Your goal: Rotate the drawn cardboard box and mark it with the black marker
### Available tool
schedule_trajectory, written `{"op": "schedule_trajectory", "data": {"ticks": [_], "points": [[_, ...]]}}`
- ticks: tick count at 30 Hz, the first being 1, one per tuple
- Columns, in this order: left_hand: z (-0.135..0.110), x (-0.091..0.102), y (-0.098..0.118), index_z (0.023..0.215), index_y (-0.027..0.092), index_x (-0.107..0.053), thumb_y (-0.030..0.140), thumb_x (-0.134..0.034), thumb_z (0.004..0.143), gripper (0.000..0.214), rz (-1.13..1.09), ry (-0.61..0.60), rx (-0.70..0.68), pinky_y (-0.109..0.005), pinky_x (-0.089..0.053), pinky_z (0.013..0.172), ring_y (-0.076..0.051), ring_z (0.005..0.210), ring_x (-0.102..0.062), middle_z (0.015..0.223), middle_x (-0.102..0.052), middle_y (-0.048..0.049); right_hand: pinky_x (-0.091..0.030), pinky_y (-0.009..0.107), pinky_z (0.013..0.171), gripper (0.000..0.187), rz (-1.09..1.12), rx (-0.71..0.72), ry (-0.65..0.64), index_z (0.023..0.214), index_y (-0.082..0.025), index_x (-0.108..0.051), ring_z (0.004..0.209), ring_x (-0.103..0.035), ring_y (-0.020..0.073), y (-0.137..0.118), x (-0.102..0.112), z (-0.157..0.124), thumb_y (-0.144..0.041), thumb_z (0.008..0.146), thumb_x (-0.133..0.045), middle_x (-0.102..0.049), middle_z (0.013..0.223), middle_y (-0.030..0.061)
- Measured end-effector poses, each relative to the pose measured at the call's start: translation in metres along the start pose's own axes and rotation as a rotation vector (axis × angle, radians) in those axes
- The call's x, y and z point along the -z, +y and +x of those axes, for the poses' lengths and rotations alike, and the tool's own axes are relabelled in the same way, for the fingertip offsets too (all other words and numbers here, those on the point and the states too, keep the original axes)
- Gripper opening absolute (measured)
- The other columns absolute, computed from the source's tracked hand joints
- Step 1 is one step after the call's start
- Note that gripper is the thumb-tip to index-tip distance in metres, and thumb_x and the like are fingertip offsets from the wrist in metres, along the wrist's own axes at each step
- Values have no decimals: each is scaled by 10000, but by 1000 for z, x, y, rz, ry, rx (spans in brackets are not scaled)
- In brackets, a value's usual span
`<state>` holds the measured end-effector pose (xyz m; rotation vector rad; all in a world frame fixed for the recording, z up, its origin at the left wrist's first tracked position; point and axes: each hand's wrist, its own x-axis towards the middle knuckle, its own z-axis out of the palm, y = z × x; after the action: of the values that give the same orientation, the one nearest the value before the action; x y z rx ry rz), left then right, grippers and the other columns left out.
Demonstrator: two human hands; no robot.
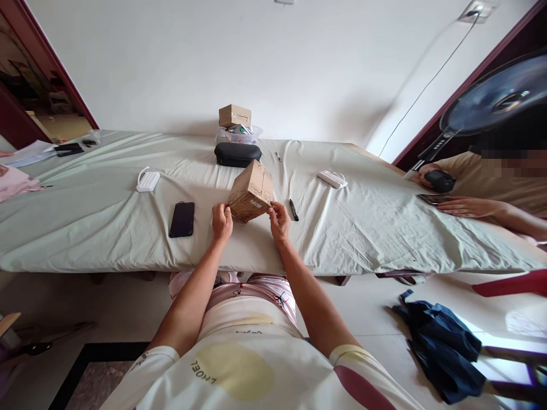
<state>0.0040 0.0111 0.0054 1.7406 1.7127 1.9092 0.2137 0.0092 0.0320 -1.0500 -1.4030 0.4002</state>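
A small cardboard box [252, 191] with dark markings is held tilted between my two hands above the cloth-covered table. My left hand [222, 221] pinches its left near corner. At the opposite near corner, my right hand [279, 221] grips the cardboard between thumb and fingers. Close to my right hand lies a black marker [294, 209]. A dark phone [182, 220] rests on the cloth to the left of my left hand. Just behind the box sits a black zip case [237, 154].
Behind the case, another cardboard box [235, 115] stands on a clear plastic tub [239, 135] of small items. White corded devices [148, 180] lie left and right. A co-worker's hand [464, 206] rests at the right end of the pale green cloth [363, 228]. A backpack [444, 341] lies on the floor.
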Motion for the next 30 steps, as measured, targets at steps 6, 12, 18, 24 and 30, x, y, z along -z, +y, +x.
{"op": "schedule_trajectory", "data": {"ticks": [6,12,18,24,30], "points": [[-8,-2,14,1430,155,-498,585,-532,981,623,119,-30,-150,-525,-429,1139,-368,1353,-558,1403,-602,-232,-564,299,725,338,-84,98,-69,1146,-236,-668,869,-668,187,-9,-3,-7,-493,973,-532,-726,987,66],[-14,-2,25,1580,103,-325,838,-687,736,1177,213,-121,-163,-561,-403,1160,-450,1471,-438,1569,-437,-320,-568,318,721,293,-54,218,-148,1143,-237,-680,830,-667,186,-14,-4,-12,-442,966,-569,-729,994,71],[-13,-6,24,1581,107,-327,790,-748,716,1179,225,-115,-114,-579,-421,1149,-467,1469,-437,1573,-427,-323,-563,326,712,284,-65,249,-200,1098,-247,-686,752,-636,171,-15,-8,-17,-477,956,-598,-708,888,42],[-9,-5,20,1592,103,-284,583,-799,768,1084,117,-97,-217,-556,-417,1176,-429,1444,-466,1518,-469,-292,-536,319,695,362,-27,248,-177,1084,-248,-693,727,-615,168,-11,-8,-17,-572,949,-606,-688,843,29],[-4,4,13,1576,161,-325,463,-794,777,974,47,-150,-330,-511,-399,1215,-386,1463,-444,1547,-446,-228,-489,293,657,454,65,191,-11,1210,-232,-679,673,-559,150,-2,0,-8,-588,930,-648,-629,761,-1]]}}
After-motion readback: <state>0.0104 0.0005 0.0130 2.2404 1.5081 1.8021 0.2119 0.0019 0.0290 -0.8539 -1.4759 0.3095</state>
